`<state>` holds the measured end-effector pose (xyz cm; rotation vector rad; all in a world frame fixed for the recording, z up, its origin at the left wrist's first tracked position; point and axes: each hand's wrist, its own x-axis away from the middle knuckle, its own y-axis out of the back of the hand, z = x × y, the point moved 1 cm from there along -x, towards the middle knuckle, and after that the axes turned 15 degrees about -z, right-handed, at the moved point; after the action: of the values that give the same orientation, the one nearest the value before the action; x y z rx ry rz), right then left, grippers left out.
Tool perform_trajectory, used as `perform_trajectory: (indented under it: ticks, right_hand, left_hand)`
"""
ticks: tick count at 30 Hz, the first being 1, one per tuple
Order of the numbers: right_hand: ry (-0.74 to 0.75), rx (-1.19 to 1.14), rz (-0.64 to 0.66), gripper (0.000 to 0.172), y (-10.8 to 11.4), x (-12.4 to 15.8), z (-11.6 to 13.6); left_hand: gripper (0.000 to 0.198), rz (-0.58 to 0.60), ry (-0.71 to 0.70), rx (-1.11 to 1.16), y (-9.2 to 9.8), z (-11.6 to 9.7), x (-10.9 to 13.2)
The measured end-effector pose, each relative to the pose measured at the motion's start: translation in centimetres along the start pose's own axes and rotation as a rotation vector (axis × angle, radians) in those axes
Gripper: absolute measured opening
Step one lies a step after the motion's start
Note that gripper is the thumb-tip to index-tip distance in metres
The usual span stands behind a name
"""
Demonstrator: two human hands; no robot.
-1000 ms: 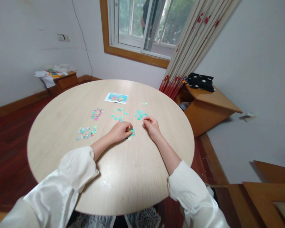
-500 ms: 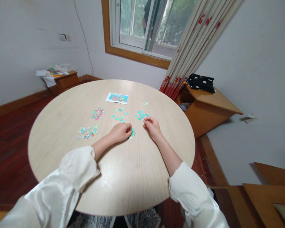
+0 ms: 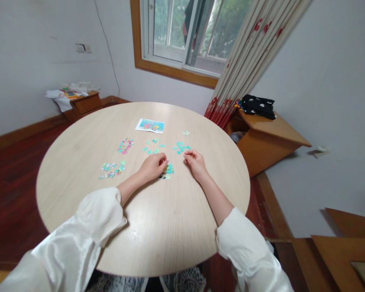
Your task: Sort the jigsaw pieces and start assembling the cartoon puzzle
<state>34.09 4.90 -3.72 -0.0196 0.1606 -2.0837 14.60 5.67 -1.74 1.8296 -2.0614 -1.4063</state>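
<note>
My left hand [image 3: 153, 166] hovers over the table with its fingers curled together; whether a small piece is between them is hidden. Just right of it, partly under the fingers, lies a joined patch of jigsaw puzzle [image 3: 168, 172] in teal, yellow and pale green. My right hand [image 3: 196, 163] rests at the right, thumb and fingers pinched, and what they may hold is too small to make out. Beside its fingertips is a group of teal puzzle pieces [image 3: 181, 147]. More loose teal and green pieces [image 3: 153, 140] lie beyond my left hand.
A picture sheet [image 3: 150, 125] lies toward the back of the round table [image 3: 158, 227]. Pink pieces [image 3: 125, 145] and mixed pieces [image 3: 112, 169] are grouped at the left. Pale green pieces [image 3: 186, 133] lie at the back right. A wooden cabinet [image 3: 270, 134] stands beyond the table.
My left hand has drawn back slightly, up and left, uncovering more of the joined puzzle patch. My right hand has stayed in place.
</note>
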Motion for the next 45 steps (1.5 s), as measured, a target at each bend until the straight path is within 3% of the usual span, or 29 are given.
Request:
perform_trajectory:
  ticks: [4, 10, 15, 19, 23, 28, 31, 35, 40, 45]
  right_hand:
    - [0.001, -0.006, -0.002, 0.020, 0.0, 0.0, 0.0]
    - [0.004, -0.010, -0.008, 0.019, -0.1, 0.1, 0.1]
    - [-0.005, -0.012, -0.010, 0.019, -0.2, 0.2, 0.3]
    - [-0.008, -0.016, -0.016, 0.021, -0.3, 0.2, 0.3]
    - [-0.003, -0.014, -0.017, 0.023, -0.3, 0.3, 0.3]
    - [0.022, 0.021, 0.000, 0.023, -0.2, 0.3, 0.3]
    - [0.039, 0.044, 0.005, 0.024, -0.1, 0.3, 0.3]
    - [0.075, 0.088, 0.010, 0.022, -0.1, 0.3, 0.3]
    - [0.161, 0.162, 0.040, 0.013, -0.5, 1.2, 0.4]
    - [0.433, 0.398, 0.223, 0.010, -1.1, 2.9, 1.0]
  left_hand:
    - [0.015, -0.020, -0.148, -0.078, 0.4, -0.9, 0.2]
    - [0.024, 0.155, -0.301, -0.198, 0.4, -3.4, 2.0]
    - [0.047, 0.157, -0.246, -0.321, -0.7, -4.0, 4.4]
    - [0.072, 0.313, -0.184, -0.391, -1.7, -3.8, 5.6]
    - [0.075, 0.382, -0.175, -0.413, -1.6, -3.9, 5.6]
    - [0.070, 0.373, -0.159, -0.362, -1.4, -4.1, 5.4]
    - [0.062, 0.304, -0.126, -0.284, -1.2, -4.2, 5.1]
    - [0.041, 0.048, -0.120, -0.147, -0.2, -3.8, 4.0]
    - [0.019, -0.201, -0.026, -0.033, 2.0, -1.4, 1.6]
    - [0.015, -0.347, 0.110, -0.061, 3.9, 1.2, -0.1]
